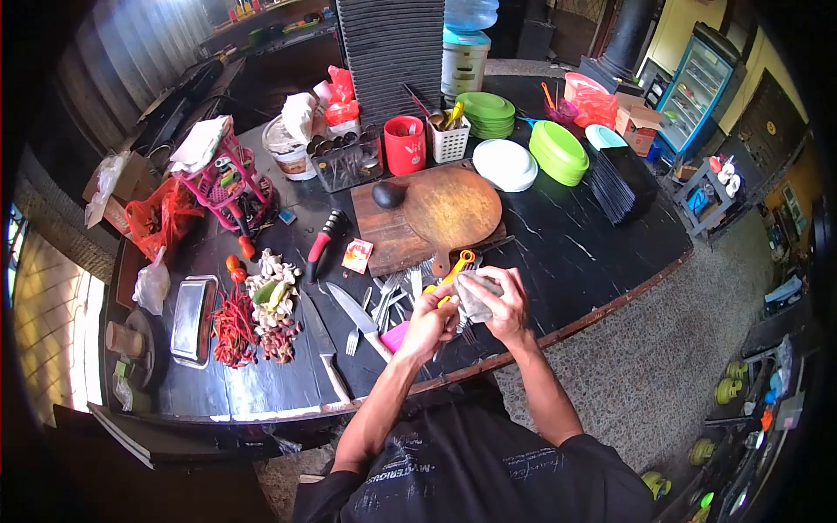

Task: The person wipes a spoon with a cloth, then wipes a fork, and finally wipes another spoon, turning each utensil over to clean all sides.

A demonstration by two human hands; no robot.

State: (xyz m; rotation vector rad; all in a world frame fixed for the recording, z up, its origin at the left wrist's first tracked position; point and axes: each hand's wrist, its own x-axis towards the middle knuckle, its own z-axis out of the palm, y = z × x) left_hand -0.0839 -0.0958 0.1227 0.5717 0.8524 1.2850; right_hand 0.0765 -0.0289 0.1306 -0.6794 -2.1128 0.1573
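My left hand (429, 321) grips the orange-yellow handles of a pair of scissors (457, 264) near the front edge of the black table (575, 253). My right hand (504, 302) holds a crumpled grey cloth (475, 296) pressed against the scissors. The two hands touch each other over a scatter of forks (394, 298). Two large knives (357, 312) lie just left of my left hand. A pink object (395, 335) shows under my left wrist, partly hidden.
A round wooden cutting board (453, 209) with a dark stone (389, 194) lies beyond the hands. Red chillies (234, 324), garlic and shallots pile at the left beside a metal tray (192, 319). Green and white plates (558, 150), a red cup (404, 145) and black stacked trays (621, 181) stand at the back.
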